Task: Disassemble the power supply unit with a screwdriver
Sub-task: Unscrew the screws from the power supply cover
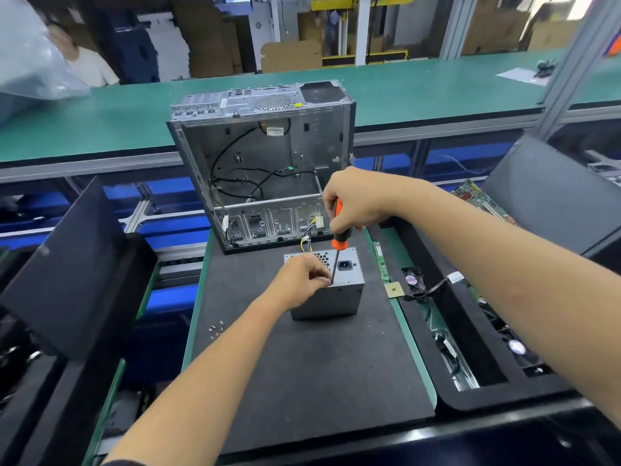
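Two hands at work, right hand [356, 200] gripping screwdriver [340, 234] upright, tip on power supply unit [339, 292], left hand [300, 280] pinching near tip.

black mat [312, 371]; power supply [339, 297], case [262, 163], screws [216, 329]

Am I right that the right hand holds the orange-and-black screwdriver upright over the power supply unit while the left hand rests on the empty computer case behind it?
Not quite. The head view shows the left hand on top of the power supply unit, fingers by the tip of the screwdriver, not on the computer case behind. The rest holds: the right hand grips the screwdriver upright over the unit.
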`<state>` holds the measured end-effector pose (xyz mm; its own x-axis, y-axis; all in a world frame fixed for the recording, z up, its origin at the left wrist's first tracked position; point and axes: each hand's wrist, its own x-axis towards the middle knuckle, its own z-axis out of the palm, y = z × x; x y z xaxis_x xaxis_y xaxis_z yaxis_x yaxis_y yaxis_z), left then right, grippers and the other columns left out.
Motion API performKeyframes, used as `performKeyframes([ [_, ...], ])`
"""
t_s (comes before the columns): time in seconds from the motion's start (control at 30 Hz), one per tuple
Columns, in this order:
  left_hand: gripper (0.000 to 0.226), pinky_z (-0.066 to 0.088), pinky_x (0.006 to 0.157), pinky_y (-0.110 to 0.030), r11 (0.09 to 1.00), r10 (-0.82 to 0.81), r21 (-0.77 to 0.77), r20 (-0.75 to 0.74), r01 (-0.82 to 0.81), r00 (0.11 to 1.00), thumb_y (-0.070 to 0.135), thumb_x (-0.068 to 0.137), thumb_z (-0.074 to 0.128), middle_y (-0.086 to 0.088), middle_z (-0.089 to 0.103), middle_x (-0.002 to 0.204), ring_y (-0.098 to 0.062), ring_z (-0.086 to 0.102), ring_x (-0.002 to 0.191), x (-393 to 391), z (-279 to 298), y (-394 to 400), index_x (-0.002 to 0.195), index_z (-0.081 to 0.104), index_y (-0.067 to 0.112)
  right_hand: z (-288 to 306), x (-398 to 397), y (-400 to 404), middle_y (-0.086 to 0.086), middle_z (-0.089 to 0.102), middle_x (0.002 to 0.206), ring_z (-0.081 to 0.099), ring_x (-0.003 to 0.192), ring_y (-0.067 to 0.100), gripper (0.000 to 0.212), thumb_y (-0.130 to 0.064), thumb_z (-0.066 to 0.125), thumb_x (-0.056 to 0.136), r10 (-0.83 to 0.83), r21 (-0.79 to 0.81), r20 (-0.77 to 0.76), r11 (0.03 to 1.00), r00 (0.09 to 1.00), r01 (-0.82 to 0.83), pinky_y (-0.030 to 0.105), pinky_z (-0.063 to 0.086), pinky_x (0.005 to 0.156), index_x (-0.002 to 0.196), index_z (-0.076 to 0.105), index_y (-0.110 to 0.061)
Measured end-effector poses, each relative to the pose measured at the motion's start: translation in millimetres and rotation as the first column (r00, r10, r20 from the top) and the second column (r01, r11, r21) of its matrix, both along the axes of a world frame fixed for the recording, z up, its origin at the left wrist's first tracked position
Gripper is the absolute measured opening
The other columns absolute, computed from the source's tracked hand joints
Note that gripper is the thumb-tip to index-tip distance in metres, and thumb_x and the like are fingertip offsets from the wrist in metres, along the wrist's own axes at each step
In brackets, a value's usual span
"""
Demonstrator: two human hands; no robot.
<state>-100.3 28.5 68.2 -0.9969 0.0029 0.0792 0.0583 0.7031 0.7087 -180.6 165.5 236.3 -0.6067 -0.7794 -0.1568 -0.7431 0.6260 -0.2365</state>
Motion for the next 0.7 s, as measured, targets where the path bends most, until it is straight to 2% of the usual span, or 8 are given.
performKeyframes([
  [0.13,0.008,0.045,0.071,-0.025,1.000,0.007,0.002,0.001,-0.007,1.000,0.008,0.080,0.071,-0.003,0.063,0.083,-0.015,0.056,0.075,-0.1,-1.2,0.2,0.077,0.072,0.016,-0.7,-0.6,1.0,0.006,0.068,0.057,0.055,0.038,0.002,0.011,-0.019,0.070,0.076,-0.007,-0.022,0.011,1.000,1.000,0.007,0.010,0.034,0.032,0.075,0.065,-0.010],
  [0.4,0.014,0.044,0.068,-0.023,0.999,0.021,0.045,0.027,-0.022,0.999,0.008,0.078,0.072,0.000,0.062,0.082,-0.014,0.055,0.072,-3.0,-5.8,-1.5,0.074,0.071,0.021,-5.6,-1.3,0.1,0.004,0.067,0.052,0.057,0.037,0.004,0.016,-0.019,0.066,0.076,-0.066,-0.019,0.023,0.998,0.998,0.067,0.011,0.034,0.032,0.076,0.068,-0.003],
  [0.5,0.016,0.044,0.068,-0.024,0.998,-0.006,0.063,0.039,0.003,0.999,0.005,0.078,0.072,-0.005,0.063,0.082,-0.013,0.053,0.071,-4.4,-4.1,-3.7,0.074,0.071,0.020,-1.0,1.2,-5.2,0.000,0.067,0.053,0.066,0.048,0.012,0.011,-0.018,0.068,0.076,0.012,0.055,0.036,0.998,0.999,-0.014,0.017,0.044,0.043,0.078,0.066,-0.007],
  [0.6,0.015,0.047,0.074,-0.030,0.998,-0.039,0.057,0.079,0.035,0.996,0.004,0.079,0.071,-0.007,0.064,0.085,-0.019,0.057,0.077,-5.9,0.4,-6.0,0.077,0.072,0.019,5.9,4.1,-10.4,0.001,0.071,0.072,0.070,0.065,0.020,0.011,-0.013,0.074,0.076,0.088,0.125,0.088,0.987,0.992,-0.099,0.031,0.057,0.059,0.083,0.066,-0.011],
  [0.63,0.013,0.048,0.075,-0.030,0.997,-0.045,0.060,0.095,0.040,0.994,0.004,0.080,0.071,-0.005,0.063,0.084,-0.020,0.058,0.078,-6.3,2.0,-6.1,0.079,0.073,0.017,8.1,5.1,-12.3,0.001,0.072,0.077,0.070,0.069,0.022,0.013,-0.011,0.075,0.075,0.099,0.144,0.099,0.983,0.990,-0.112,0.032,0.058,0.061,0.085,0.066,-0.010],
  [0.7,0.010,0.047,0.073,-0.029,0.997,-0.056,0.068,0.120,0.048,0.991,0.004,0.080,0.071,-0.001,0.062,0.082,-0.015,0.057,0.075,-7.0,4.2,-6.5,0.081,0.073,0.014,11.3,7.8,-17.3,-0.004,0.070,0.074,0.067,0.067,0.018,0.015,-0.008,0.075,0.075,0.117,0.182,0.081,0.975,0.990,-0.130,0.025,0.052,0.055,0.086,0.066,-0.010],
])
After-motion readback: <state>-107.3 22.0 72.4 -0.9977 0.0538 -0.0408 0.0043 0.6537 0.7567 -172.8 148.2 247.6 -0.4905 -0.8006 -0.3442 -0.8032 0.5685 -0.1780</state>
